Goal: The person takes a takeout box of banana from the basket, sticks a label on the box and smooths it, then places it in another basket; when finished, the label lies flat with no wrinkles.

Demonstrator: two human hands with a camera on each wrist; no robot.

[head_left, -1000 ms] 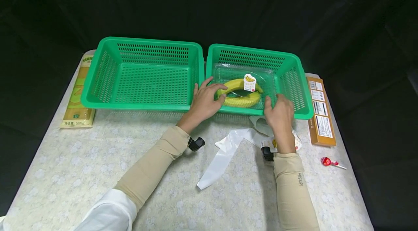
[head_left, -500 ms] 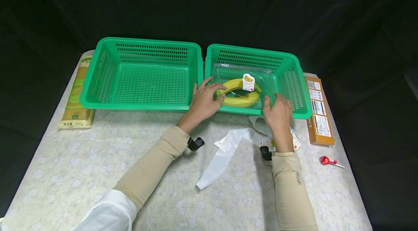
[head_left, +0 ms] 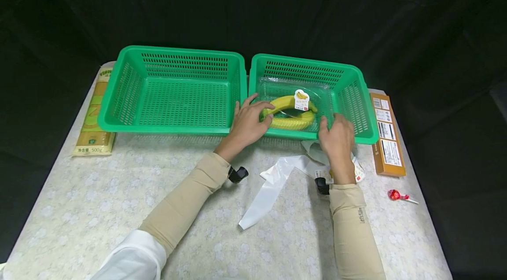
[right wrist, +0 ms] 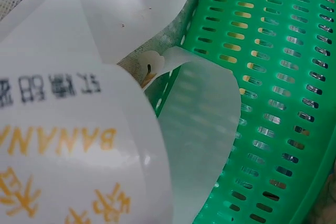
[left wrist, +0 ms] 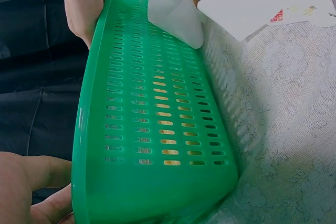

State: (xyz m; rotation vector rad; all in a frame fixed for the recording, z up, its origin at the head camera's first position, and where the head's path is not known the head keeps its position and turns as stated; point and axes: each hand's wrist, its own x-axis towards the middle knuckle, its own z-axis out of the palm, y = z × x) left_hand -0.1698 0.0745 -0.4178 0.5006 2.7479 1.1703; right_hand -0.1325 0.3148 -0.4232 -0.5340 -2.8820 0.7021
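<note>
A clear plastic box [head_left: 317, 84] with yellow bananas [head_left: 285, 104] and a white banana-picture label [head_left: 302, 100] sits inside the right green basket [head_left: 370, 128]. My left hand [head_left: 249, 123] reaches over the front rim and grips the left end of the box, thumb in front and fingers spread. At the box's right end, my right hand [head_left: 338, 137] holds its edge, the thumb and index finger showing and the other fingertips hidden. From the left wrist view, parts of both hands pass over the rim of the green basket [left wrist: 152, 182].
Beside it stands another green basket [head_left: 182, 129]. A noodle packet [head_left: 93, 126] lies far left; an orange box [head_left: 390, 139] and a red lollipop [head_left: 394, 195] lie right. White peeled strips [head_left: 269, 196] lie in front, one printed BANANA [right wrist: 79, 140].
The hands, box and bananas hold nearly the same place throughout. The whole scene shifts only slightly with the head camera.
</note>
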